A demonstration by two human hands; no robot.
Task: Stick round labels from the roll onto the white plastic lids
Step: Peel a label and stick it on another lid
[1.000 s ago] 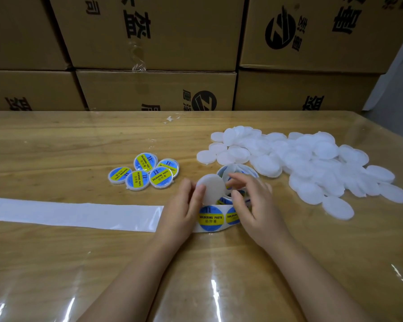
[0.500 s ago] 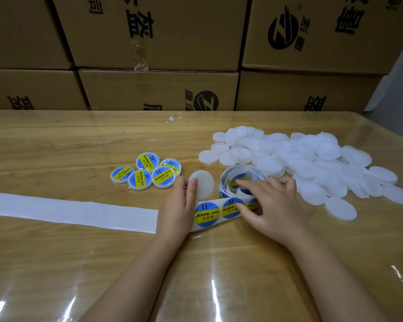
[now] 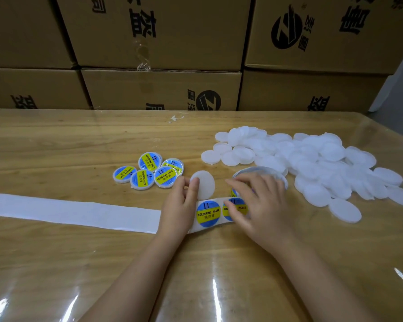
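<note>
While left hand (image 3: 177, 206) pinches one bare lid (image 3: 206, 184), right hand (image 3: 262, 205) presses label strip (image 3: 208, 213) near five labelled lids (image 3: 142, 180)

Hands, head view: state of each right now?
Left hand: holding a blank white lid at its edge.
Right hand: open, fingers resting on the label strip, no grip visible.

Stacked cardboard boxes (image 3: 158, 31) behind wooden table (image 3: 56, 140)

roll (image 3: 260, 169): mostly under right grip (image 3: 261, 205) | backing strip (image 3: 68, 211): cut off left | boxes (image 3: 161, 89): cropped top
</note>
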